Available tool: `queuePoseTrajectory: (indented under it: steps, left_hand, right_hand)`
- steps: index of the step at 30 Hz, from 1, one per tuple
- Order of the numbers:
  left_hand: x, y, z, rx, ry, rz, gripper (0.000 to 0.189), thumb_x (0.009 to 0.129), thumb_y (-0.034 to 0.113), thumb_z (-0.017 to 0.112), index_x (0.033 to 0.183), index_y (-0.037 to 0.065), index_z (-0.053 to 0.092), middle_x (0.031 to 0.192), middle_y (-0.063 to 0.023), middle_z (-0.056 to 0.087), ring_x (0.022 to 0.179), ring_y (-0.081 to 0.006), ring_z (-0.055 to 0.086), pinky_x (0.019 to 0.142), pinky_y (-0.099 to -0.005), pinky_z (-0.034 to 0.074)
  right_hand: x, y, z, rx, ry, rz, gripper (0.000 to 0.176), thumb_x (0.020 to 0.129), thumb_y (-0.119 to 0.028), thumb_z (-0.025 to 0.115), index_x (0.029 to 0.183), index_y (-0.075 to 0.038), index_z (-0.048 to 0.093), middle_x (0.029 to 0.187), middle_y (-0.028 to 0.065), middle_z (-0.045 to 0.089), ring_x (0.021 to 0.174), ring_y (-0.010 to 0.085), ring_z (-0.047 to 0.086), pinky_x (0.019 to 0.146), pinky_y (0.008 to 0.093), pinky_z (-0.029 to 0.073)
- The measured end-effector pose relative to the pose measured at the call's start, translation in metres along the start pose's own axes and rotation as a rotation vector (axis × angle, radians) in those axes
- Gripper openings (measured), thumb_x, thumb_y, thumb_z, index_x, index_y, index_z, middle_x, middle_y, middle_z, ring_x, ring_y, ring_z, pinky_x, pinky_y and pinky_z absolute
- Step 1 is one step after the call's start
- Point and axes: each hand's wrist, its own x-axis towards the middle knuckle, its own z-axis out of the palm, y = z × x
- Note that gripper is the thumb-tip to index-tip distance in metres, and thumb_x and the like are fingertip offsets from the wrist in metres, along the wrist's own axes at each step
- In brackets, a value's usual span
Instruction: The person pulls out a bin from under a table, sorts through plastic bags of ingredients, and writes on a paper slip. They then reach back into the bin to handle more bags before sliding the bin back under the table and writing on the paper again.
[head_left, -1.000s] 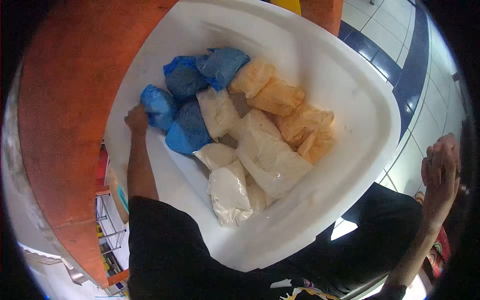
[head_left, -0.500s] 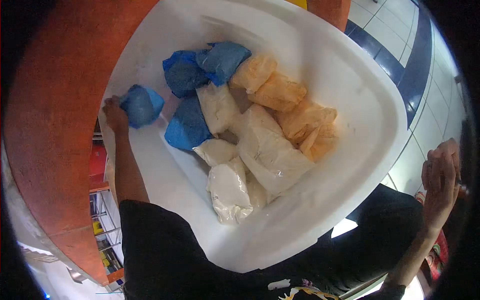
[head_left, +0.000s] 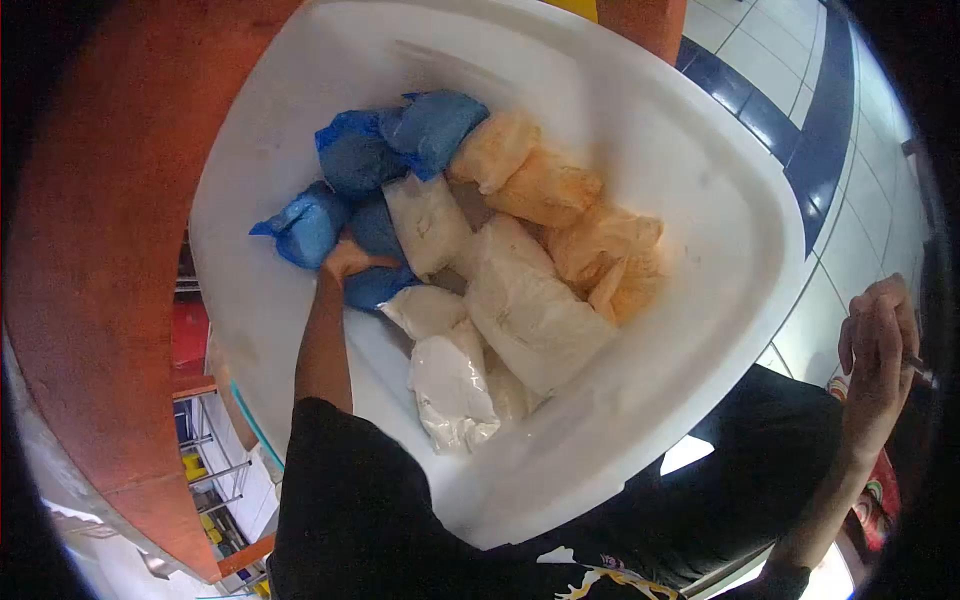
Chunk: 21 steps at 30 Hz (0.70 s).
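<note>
My left hand [head_left: 355, 260] is down among the blue bags in a white plastic tub [head_left: 700, 330]. Its fingers stretch out over a full blue plastic bag [head_left: 375, 230], and another knotted blue bag [head_left: 308, 225] rests right beside the wrist, against the tub's left wall. Two more blue bags [head_left: 440, 130] lie farther back. Off to the right, outside the tub, my right hand [head_left: 880, 330] is raised with its fingers curled. A thin shiny thing shows at its edge, but I cannot tell what those fingers hold.
Clear bags of whitish contents [head_left: 535, 310] fill the tub's middle, with orange-tinted bags [head_left: 605, 245] along the right. An orange-red surface [head_left: 100, 250] runs down the left. Floor tiles [head_left: 840, 320] show at right, and my dark-clothed legs border the tub's near side.
My left hand has moved right, bringing the blue bag from the tub's left edge to beside the other blue bags; its fingers are now off it. My right hand is nearly still.
</note>
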Motion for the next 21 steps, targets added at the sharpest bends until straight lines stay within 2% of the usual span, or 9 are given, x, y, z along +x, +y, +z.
queuePoseTrajectory:
  steps: [1,2,4,8,11,14,16,20,21]
  left_hand:
    - [-0.002,-0.01,-0.001,-0.174,0.036,-0.004,0.15,0.058,0.089,0.08,0.159,-0.012,0.032,0.161,-0.0327,0.042,0.15,-0.0407,0.044,0.123,-0.044,0.04]
    - [-0.007,-0.006,-0.003,-0.173,0.035,-0.005,0.15,0.058,0.089,0.08,0.159,-0.012,0.032,0.161,-0.0327,0.042,0.15,-0.0407,0.044,0.123,-0.044,0.04]
    - [-0.012,-0.005,-0.007,-0.122,-0.065,-0.289,0.155,0.052,0.094,0.078,0.153,-0.016,0.039,0.158,-0.0325,0.046,0.149,-0.0399,0.045,0.123,-0.043,0.039]
    - [-0.025,-0.019,0.013,-0.311,-0.064,-0.266,0.151,0.052,0.094,0.079,0.147,-0.019,0.047,0.156,-0.0326,0.049,0.146,-0.0402,0.05,0.122,-0.0417,0.041]
    - [-0.023,-0.027,0.017,-0.34,0.042,-0.28,0.149,0.051,0.094,0.079,0.143,-0.02,0.05,0.152,-0.032,0.053,0.143,-0.0404,0.053,0.12,-0.0422,0.044]
    - [-0.023,-0.046,0.01,-0.227,-0.034,-0.303,0.146,0.051,0.09,0.082,0.143,-0.019,0.052,0.15,-0.0315,0.056,0.139,-0.0398,0.057,0.116,-0.0431,0.047]
    - [-0.02,-0.055,-0.005,-0.215,-0.324,-0.315,0.141,0.052,0.084,0.087,0.142,-0.02,0.053,0.146,-0.0305,0.06,0.133,-0.0393,0.062,0.112,-0.0447,0.05]
    - [-0.027,-0.051,-0.007,-0.285,-0.288,-0.304,0.133,0.054,0.076,0.091,0.141,-0.018,0.055,0.143,-0.0291,0.062,0.127,-0.0377,0.065,0.107,-0.0452,0.053]
    - [-0.028,-0.049,-0.003,-0.422,-0.38,-0.3,0.129,0.057,0.072,0.092,0.147,-0.012,0.053,0.148,-0.0263,0.059,0.132,-0.0377,0.062,0.11,-0.0469,0.051]
  right_hand:
    - [0.001,-0.006,0.005,-0.031,0.003,-0.012,0.039,0.11,-0.025,0.057,0.146,-0.01,0.056,0.142,0.0088,0.052,0.124,0.02,0.054,0.104,0.0332,0.045]
    - [0.002,-0.011,0.012,-0.06,0.005,-0.023,0.035,0.111,-0.027,0.056,0.142,-0.01,0.058,0.134,0.0074,0.053,0.114,0.0173,0.052,0.096,0.0312,0.044]
    - [0.007,-0.024,0.028,-0.114,0.007,-0.051,0.031,0.112,-0.029,0.054,0.134,-0.009,0.061,0.117,0.0047,0.054,0.095,0.0121,0.05,0.081,0.0273,0.041]
    - [0.015,-0.049,0.044,-0.228,0.032,-0.126,0.034,0.114,-0.035,0.049,0.117,-0.006,0.067,0.084,-0.0009,0.057,0.057,0.0015,0.046,0.049,0.0194,0.036]
    - [0.016,-0.055,0.051,-0.044,0.044,-0.077,0.032,0.114,-0.033,0.049,0.106,-0.006,0.064,0.078,-0.0024,0.049,0.053,0.0026,0.036,0.047,0.0196,0.031]
    - [0.01,-0.058,0.051,-0.069,0.064,-0.079,0.031,0.114,-0.032,0.049,0.107,-0.005,0.062,0.071,-0.0043,0.042,0.053,0.0023,0.035,0.048,0.021,0.029]
    - [0.009,-0.058,0.054,-0.084,0.057,-0.121,0.031,0.114,-0.032,0.049,0.107,-0.006,0.062,0.068,-0.0052,0.04,0.053,0.0026,0.033,0.048,0.0217,0.028]
    - [0.02,-0.07,0.063,-0.058,0.051,-0.157,0.034,0.114,-0.035,0.047,0.103,-0.006,0.061,0.064,-0.0071,0.034,0.05,0.004,0.029,0.049,0.0225,0.028]
    - [0.02,-0.071,0.063,-0.06,0.051,-0.159,0.034,0.114,-0.035,0.047,0.103,-0.006,0.061,0.064,-0.0071,0.034,0.05,0.004,0.029,0.049,0.0225,0.028]
